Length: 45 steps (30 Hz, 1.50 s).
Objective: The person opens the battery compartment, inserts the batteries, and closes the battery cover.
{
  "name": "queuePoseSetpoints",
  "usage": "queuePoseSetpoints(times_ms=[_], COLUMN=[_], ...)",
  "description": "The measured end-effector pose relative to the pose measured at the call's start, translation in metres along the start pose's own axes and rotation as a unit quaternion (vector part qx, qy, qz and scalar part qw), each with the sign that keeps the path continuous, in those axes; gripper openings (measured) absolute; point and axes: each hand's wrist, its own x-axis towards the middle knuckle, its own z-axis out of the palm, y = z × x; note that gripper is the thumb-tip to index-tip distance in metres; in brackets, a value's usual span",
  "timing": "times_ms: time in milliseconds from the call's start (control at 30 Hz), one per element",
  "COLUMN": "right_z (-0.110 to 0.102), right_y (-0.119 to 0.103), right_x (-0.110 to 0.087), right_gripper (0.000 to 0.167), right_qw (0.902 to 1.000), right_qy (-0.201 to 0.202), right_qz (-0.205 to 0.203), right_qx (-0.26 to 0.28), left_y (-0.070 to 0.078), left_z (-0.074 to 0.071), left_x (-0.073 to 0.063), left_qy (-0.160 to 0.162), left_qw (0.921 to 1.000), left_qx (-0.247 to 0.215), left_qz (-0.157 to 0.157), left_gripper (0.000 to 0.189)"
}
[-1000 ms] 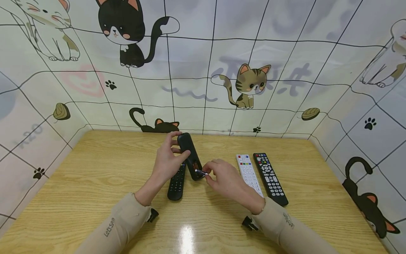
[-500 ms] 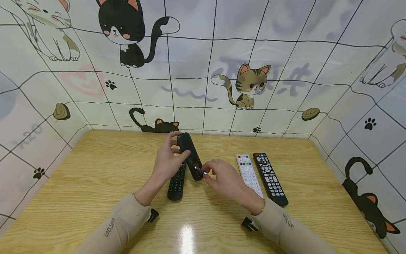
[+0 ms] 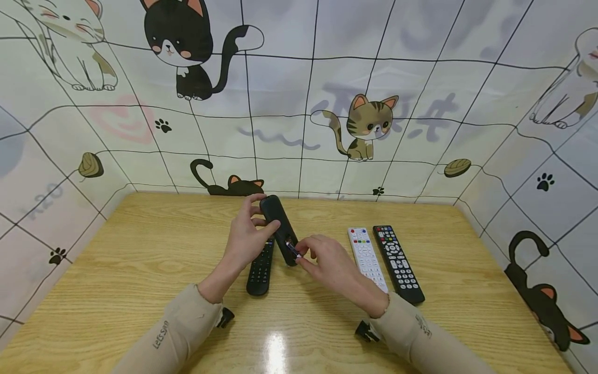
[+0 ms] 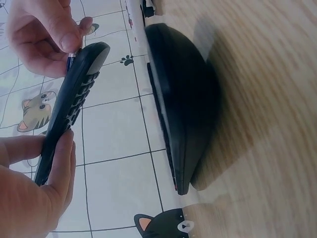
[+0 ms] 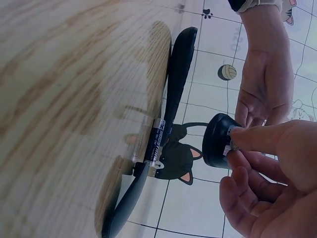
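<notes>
My left hand (image 3: 249,234) holds a black remote control (image 3: 276,221) by its upper end, tilted above the table with its back toward me. Near the remote's lower end its battery compartment shows uncovered. My right hand (image 3: 329,259) pinches a battery (image 3: 293,250) between thumb and fingertips, slanted into that compartment. In the left wrist view the battery's dark side (image 4: 71,62) stands at the back of the held remote (image 4: 59,111), buttons facing away. Right fingertips hide most of the battery in the right wrist view. A second black remote (image 3: 259,272) lies on the table below my left hand.
A white remote (image 3: 366,254) and a black remote with white buttons (image 3: 397,259) lie at the right. In the right wrist view another battery (image 5: 156,141) lies on the table beside a black curved thing (image 5: 129,201). A cat-print curtain (image 3: 280,130) surrounds the table (image 3: 163,249).
My right hand has moved slightly left, bringing the battery from nearly level over the compartment to steeper and deeper at it. My left hand has kept its hold, with the remote barely shifted.
</notes>
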Motion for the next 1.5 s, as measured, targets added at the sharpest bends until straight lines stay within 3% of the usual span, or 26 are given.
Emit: queuePoseSetpoints(times_ms=[933, 1500], right_z=[-0.0017, 0.0002], right_y=[0.0017, 0.0032], right_x=[-0.0026, -0.0006], right_gripper=[0.019, 0.051], right_qw=[0.9984, 0.9937], right_qy=[0.007, -0.006], right_qz=[-0.045, -0.020], right_qx=[0.033, 0.111], left_y=[0.0016, 0.0018], left_z=[0.0006, -0.0007], left_x=[0.0013, 0.0025], left_qy=[-0.001, -0.008], left_qw=[0.9990, 0.9979], left_qx=[-0.033, -0.054], left_qz=[-0.030, -0.035], left_gripper=[0.065, 0.067])
